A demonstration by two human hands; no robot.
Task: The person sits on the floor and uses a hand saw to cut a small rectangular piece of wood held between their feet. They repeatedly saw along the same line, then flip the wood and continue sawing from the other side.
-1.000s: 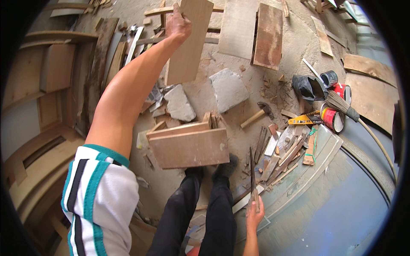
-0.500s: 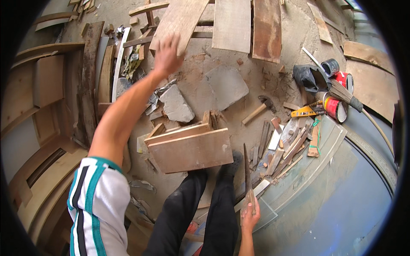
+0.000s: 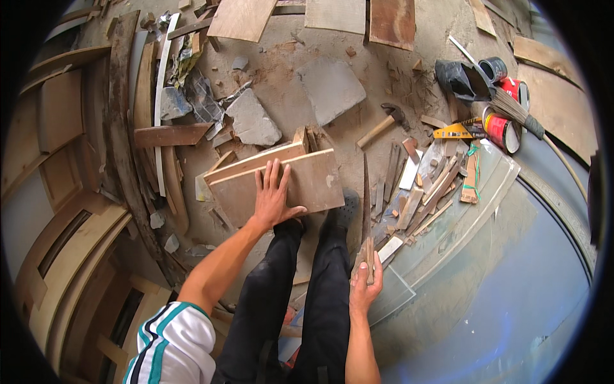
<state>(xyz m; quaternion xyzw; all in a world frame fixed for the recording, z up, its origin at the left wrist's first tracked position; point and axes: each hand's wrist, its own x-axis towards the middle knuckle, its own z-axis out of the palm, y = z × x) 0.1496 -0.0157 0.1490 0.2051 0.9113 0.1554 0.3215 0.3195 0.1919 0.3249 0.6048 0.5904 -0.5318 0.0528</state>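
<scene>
My left hand (image 3: 275, 197) lies spread on the broad face of a wooden box-like piece (image 3: 316, 181), which stands on the ground just in front of my feet. Its fingers reach up to the top edge of the board. My right hand (image 3: 366, 285) is wrapped round the wooden handle of a handsaw (image 3: 369, 251). The saw's narrow dark blade points away from me, seen almost edge-on, to the right of my shoe (image 3: 346, 208). Beyond the box lie a broken concrete block (image 3: 252, 119) and a flat stone slab (image 3: 330, 89).
A hammer (image 3: 377, 129) lies right of the slab. Wood offcuts (image 3: 435, 192), a yellow-handled tool (image 3: 453, 132), paint cans (image 3: 501, 131) and a broom (image 3: 511, 109) are at the right, near a glass sheet (image 3: 448, 256). Planks (image 3: 121, 128) and wooden frames (image 3: 64, 256) line the left.
My left hand has come back from the far board and down onto the wooden box. My right hand, still gripping the saw, has shifted slightly. The view has tilted.
</scene>
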